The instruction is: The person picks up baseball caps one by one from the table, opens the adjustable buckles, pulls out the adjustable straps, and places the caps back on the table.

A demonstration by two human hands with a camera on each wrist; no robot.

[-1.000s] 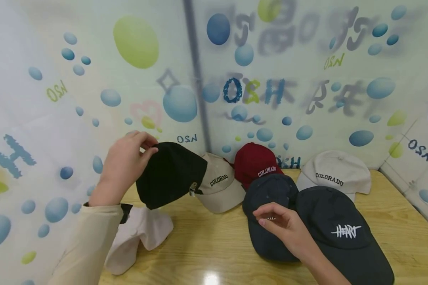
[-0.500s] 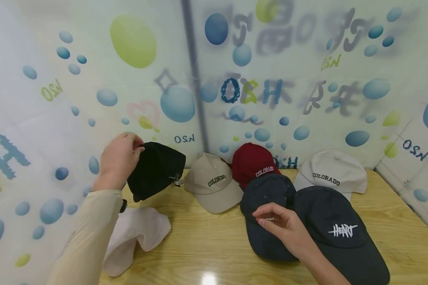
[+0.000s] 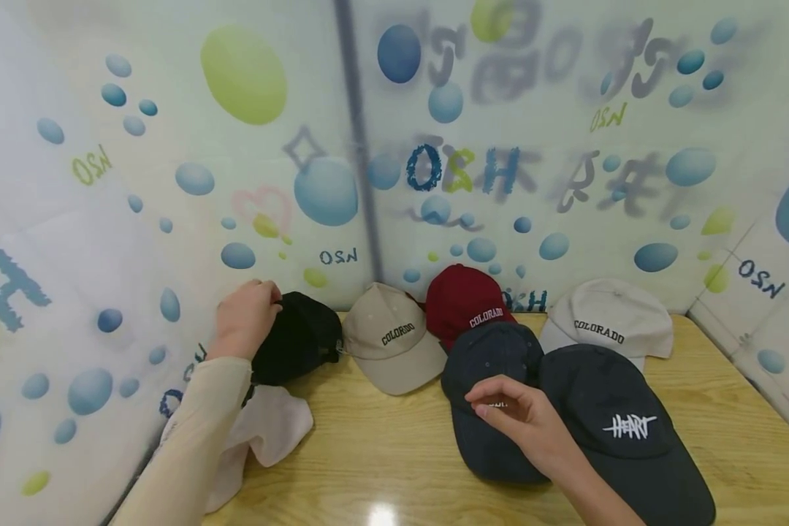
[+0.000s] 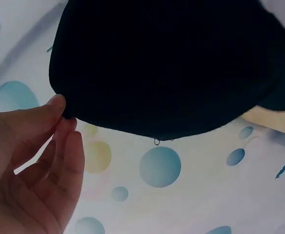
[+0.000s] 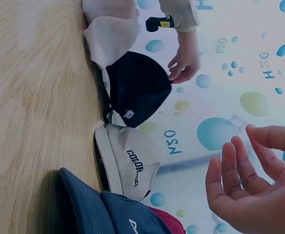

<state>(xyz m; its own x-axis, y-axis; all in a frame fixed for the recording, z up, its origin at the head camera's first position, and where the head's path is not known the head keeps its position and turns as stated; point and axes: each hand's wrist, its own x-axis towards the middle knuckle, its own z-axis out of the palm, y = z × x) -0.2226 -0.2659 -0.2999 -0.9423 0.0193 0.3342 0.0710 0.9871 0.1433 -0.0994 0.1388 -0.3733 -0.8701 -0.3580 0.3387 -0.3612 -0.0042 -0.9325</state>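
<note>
My left hand point(image 3: 246, 319) pinches the top of a black cap point(image 3: 300, 340) between thumb and fingertips, as the left wrist view shows up close. The cap is at the table's back left, left of a beige COLORADO cap point(image 3: 397, 347) and behind a crumpled pale pink cap point(image 3: 279, 427). I cannot tell if it rests on the table. In the right wrist view, my right hand point(image 5: 259, 180) hangs with loosely bent fingers and holds nothing. The head view has it in front of a navy cap point(image 3: 493, 358), covering part of its lettering.
A dark red COLORADO cap point(image 3: 470, 296) stands behind the navy one. At the right are a light grey COLORADO cap point(image 3: 614, 310) and a dark HEART cap point(image 3: 621, 394). A printed curtain point(image 3: 532, 109) rises behind the wooden table point(image 3: 375, 460).
My left hand has moved the black cap left, away from in front of the beige cap, then lowered it toward the table. My right hand has stayed in place.
</note>
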